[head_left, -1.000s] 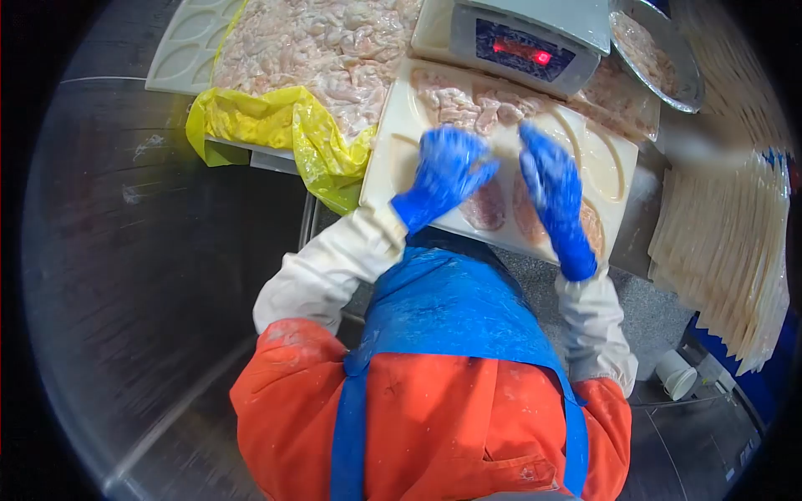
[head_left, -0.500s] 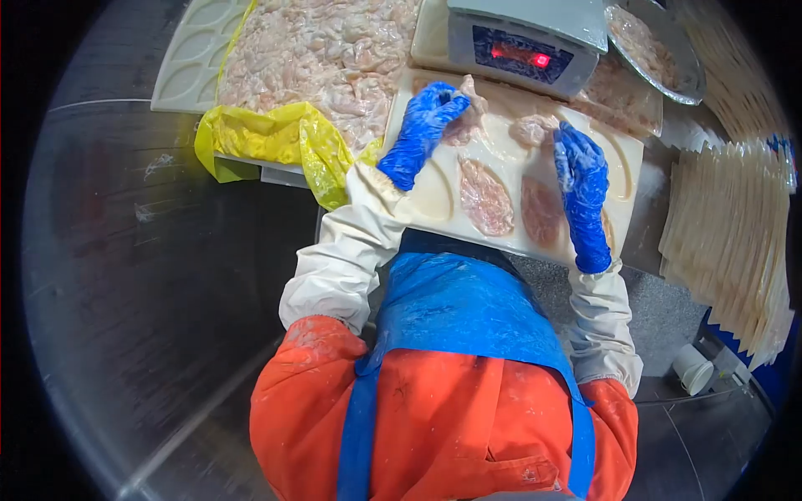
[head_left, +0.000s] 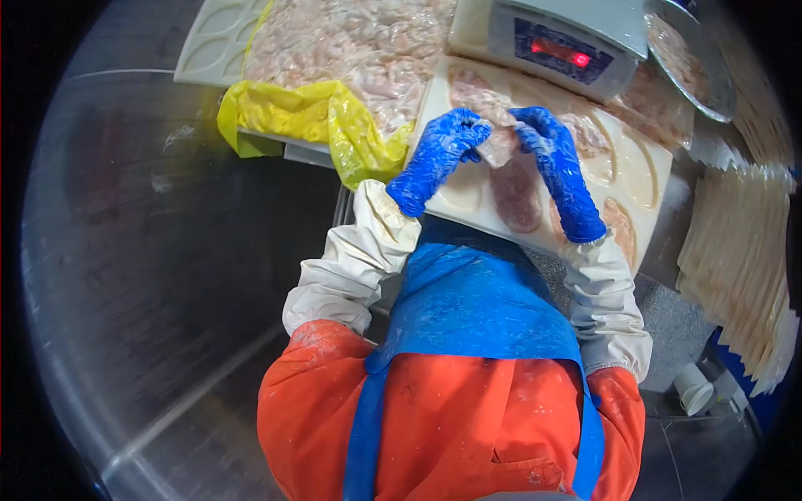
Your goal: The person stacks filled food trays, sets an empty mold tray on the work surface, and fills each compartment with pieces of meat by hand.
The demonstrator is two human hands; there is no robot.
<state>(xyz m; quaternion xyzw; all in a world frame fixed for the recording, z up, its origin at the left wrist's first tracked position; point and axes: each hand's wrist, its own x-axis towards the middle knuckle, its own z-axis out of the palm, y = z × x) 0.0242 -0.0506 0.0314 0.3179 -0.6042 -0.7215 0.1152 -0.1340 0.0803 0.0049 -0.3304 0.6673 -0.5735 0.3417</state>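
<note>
Both hands wear blue gloves over a white tray [head_left: 660, 188] with oval hollows. A pale piece of raw meat [head_left: 498, 147] hangs between them, pinched on its left by my left hand [head_left: 444, 154] and on its right by my right hand [head_left: 553, 167]. Just below it, a flattened pink meat piece [head_left: 516, 200] fills one hollow. Another flat piece [head_left: 619, 224] lies in a hollow right of my right wrist. More raw meat [head_left: 589, 134] rests in the tray's upper part, beyond my right hand.
A large heap of raw meat [head_left: 351, 50] with a yellow plastic sheet [head_left: 288, 113] lies at upper left. Behind the tray stands a scale [head_left: 568, 42] with a red display. A metal bowl [head_left: 689, 63] and stacked pale sheets [head_left: 735, 267] are at the right.
My right hand has moved left and up to the meat, and both hands now hold one piece between them. The view has shifted, so tray and scale appear further right.
</note>
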